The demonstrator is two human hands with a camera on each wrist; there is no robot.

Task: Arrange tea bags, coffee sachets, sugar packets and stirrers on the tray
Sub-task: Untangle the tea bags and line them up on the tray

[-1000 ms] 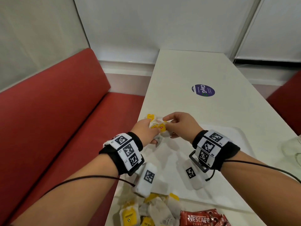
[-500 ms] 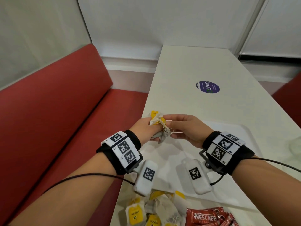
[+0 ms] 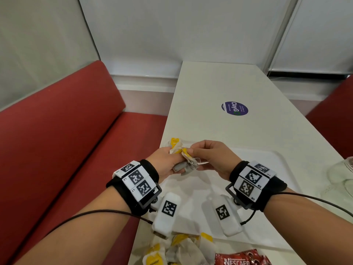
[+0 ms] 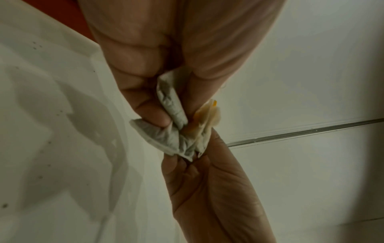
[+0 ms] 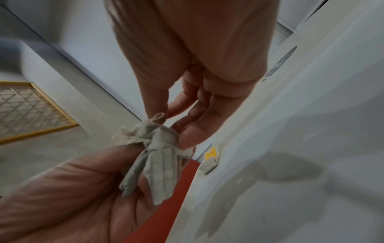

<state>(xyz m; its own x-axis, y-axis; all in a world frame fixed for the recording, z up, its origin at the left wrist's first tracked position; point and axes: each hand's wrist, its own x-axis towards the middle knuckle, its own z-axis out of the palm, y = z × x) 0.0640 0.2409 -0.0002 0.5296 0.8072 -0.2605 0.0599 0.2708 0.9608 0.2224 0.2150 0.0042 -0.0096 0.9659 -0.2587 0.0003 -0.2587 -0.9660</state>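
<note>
Nearest the person, at the desk's [image 3: 238,131] front edge, lies a heap of tea bags [image 3: 183,249] with yellow tags, and just to its right a few red coffee sachets [image 3: 240,260]. Beyond them sits the white tray [image 3: 267,222], its near rim just behind the heap. Both forearms reach over it, each wrist wrapped in a black band with square markers and a small camera hanging below.

Above the tray's far left corner the two hands meet. The left hand [image 3: 164,162] has its fingers curled round a small bunch of tea bags [image 3: 186,162], the grey pouches crumpled in its palm. The right hand [image 3: 212,157] pinches the top of the same bunch with thumb and forefinger, where strings and yellow tags tangle together. From the right wrist the pouches [image 5: 153,166] hang down across the left palm, a loop of thread sticking up by the right thumb.

One more tea bag [image 3: 174,143] lies on the tray's far left corner, just behind the hands. At the right edge stands a clear glass jar [image 3: 342,180]. Farther along the desk is a round purple sticker [image 3: 235,108], with a red bench [image 3: 63,134] on the left
</note>
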